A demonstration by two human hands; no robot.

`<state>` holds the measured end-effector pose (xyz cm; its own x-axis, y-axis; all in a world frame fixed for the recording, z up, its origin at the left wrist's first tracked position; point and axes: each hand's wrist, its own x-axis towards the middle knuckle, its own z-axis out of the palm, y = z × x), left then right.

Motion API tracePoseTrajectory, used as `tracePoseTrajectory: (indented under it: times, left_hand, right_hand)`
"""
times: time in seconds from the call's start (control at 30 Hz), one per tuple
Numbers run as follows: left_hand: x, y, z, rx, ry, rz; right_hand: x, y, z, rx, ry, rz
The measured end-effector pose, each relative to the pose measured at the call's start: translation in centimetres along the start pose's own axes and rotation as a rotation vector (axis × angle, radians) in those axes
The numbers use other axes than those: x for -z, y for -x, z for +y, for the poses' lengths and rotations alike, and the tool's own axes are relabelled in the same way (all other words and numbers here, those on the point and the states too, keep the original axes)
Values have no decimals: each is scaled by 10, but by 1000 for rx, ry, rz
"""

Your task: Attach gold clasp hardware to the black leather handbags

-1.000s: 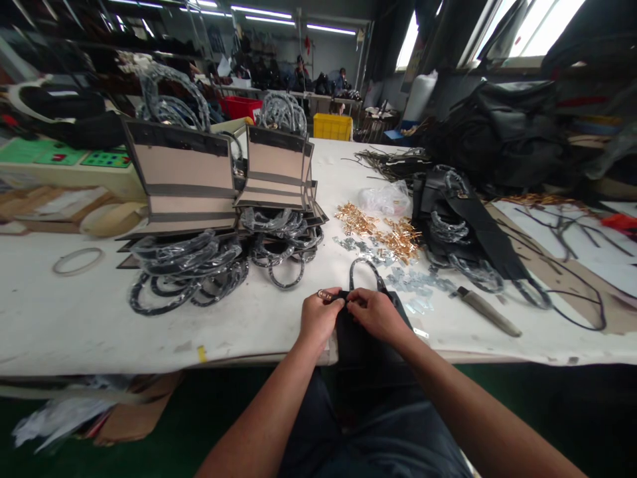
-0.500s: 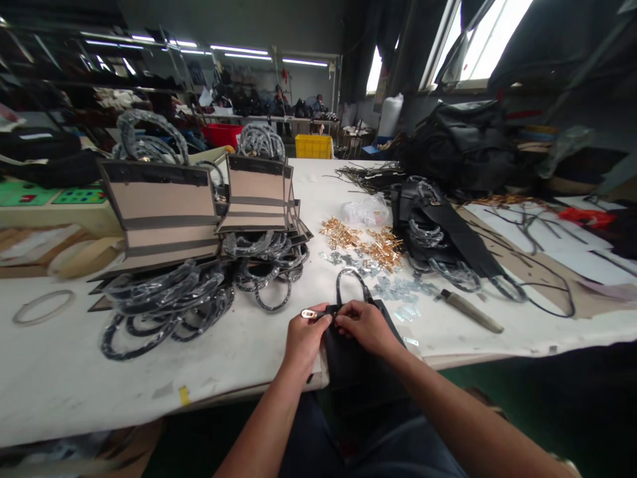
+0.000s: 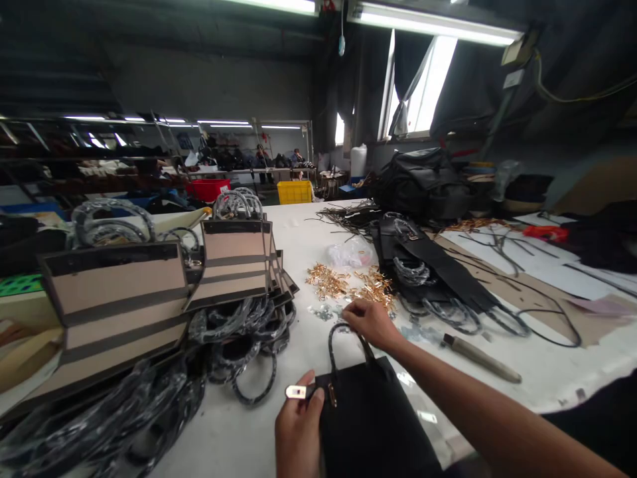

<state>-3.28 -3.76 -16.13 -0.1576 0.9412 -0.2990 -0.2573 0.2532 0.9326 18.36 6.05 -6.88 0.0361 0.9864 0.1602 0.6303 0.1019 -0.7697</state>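
In the head view a black handbag panel with a wrapped loop handle lies at the table's front edge. My left hand is closed at its left corner, thumb and fingers pinching a short black strap tipped with a gold plate. Just right of the thumb a narrow gold fitting sits on the panel. Beyond the handle, my right hand reaches over small silver metal plates, fingertips pressed together. Whatever is between those fingertips is too small to make out.
Gold fittings lie heaped beyond the right hand, beside a clear plastic bag. Panels with wrapped handles are stacked on the left. More black panels and a knife-like tool with a grey handle lie right.
My right hand has left the panel's corner and moved forward to the silver plates. The gold fitting on the panel is now uncovered. My left hand keeps hold of the strap; the view has tilted up.
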Motion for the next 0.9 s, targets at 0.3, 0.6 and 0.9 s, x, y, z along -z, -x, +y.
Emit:
tracePoseTrajectory:
  times: [0.3,0.6,0.9]
  left_hand:
    - [-15,-27,2,14,-19,99]
    - [-23,-27,6,-47,-4,218]
    - [-27,-12,24,-301,-281,23]
  right_hand:
    - [-27,-119,62,-57,340,52]
    - [-8,-104,38,3,222,144]
    - [-5,92,25,-50,-369,37]
